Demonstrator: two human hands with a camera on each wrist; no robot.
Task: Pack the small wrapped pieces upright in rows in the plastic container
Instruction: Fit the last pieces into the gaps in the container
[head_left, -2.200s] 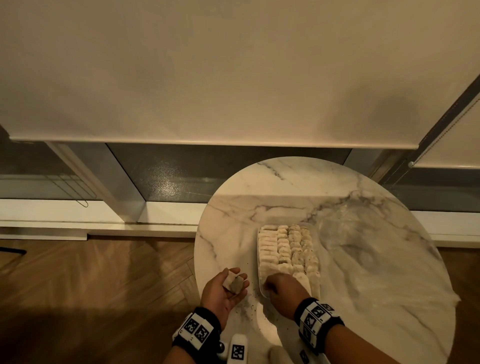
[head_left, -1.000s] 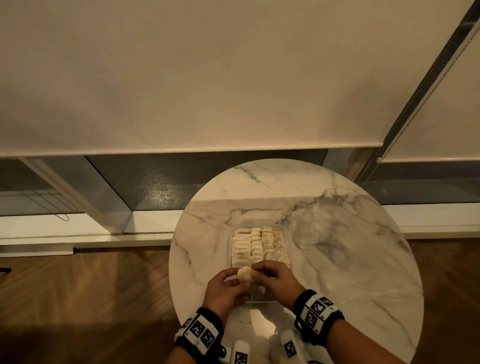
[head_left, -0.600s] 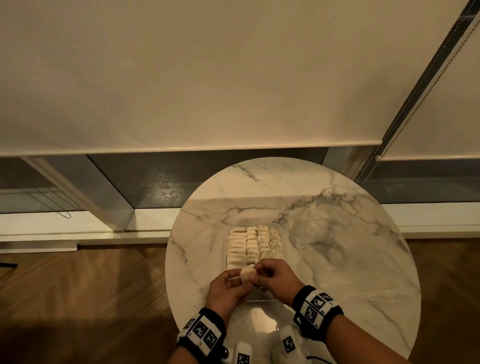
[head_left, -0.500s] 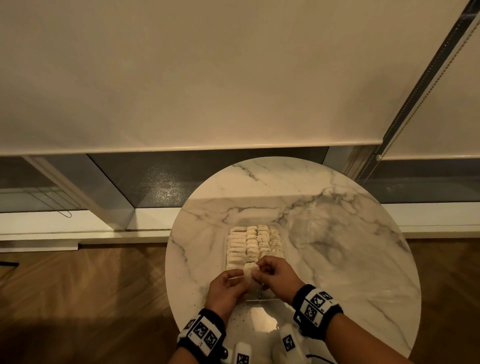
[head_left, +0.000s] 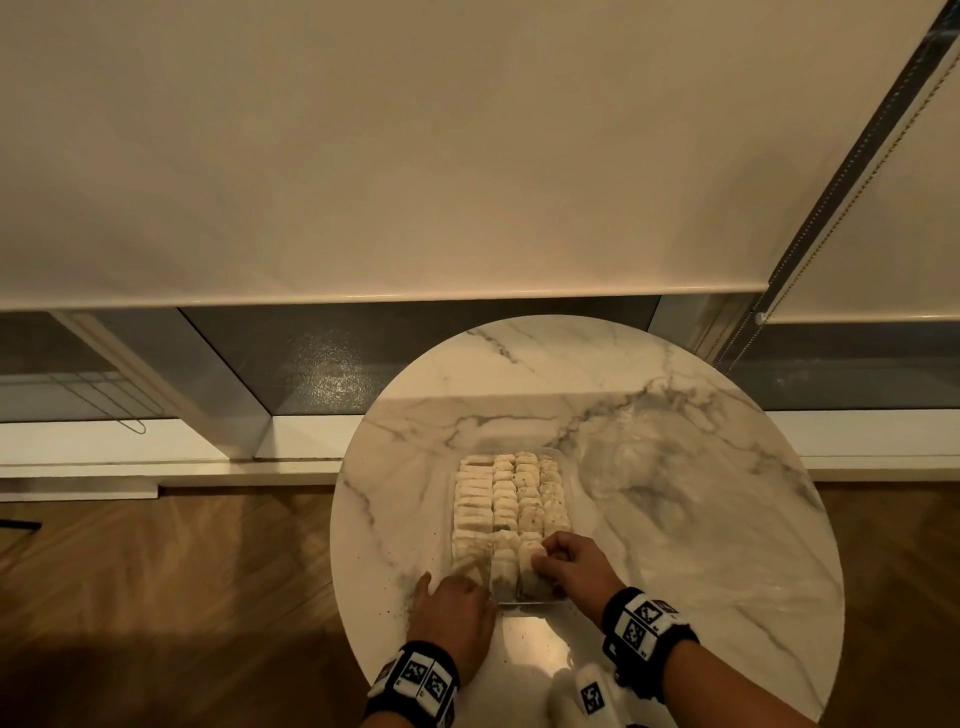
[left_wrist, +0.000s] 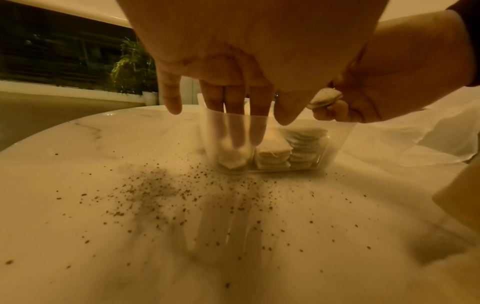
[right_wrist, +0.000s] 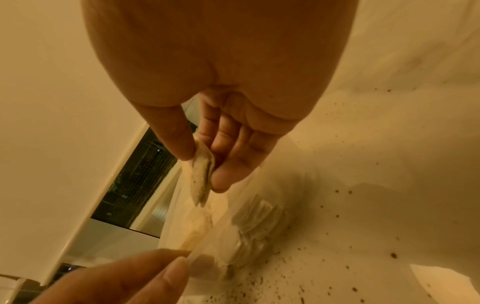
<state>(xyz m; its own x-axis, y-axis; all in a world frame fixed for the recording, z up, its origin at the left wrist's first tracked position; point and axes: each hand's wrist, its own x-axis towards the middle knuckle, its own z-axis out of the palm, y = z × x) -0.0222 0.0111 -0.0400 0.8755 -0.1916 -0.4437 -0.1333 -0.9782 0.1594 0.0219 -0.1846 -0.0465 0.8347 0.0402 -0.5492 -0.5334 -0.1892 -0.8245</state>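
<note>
A clear plastic container (head_left: 565, 467) lies on the round marble table, filled with rows of small pale wrapped pieces (head_left: 498, 499) standing on edge. My right hand (head_left: 548, 558) pinches one wrapped piece (right_wrist: 200, 176) between thumb and fingers, just above the container's near right end. That piece also shows in the left wrist view (left_wrist: 324, 98). My left hand (head_left: 457, 597) is at the near left corner. Its straight fingers (left_wrist: 233, 107) reach down inside the clear wall (left_wrist: 337, 139) and touch the pieces (left_wrist: 272, 158) there.
Dark crumbs (left_wrist: 155, 185) are scattered over the marble table (head_left: 701, 519) in front of the container. Crumpled clear film (left_wrist: 415, 133) lies to the right. The table's left edge drops to a wooden floor (head_left: 182, 571). A window sill and a lowered blind stand behind.
Both hands held one piece together in front of the container. The left hand has let go and dropped to the near left corner, while the right hand carried the piece over the near end.
</note>
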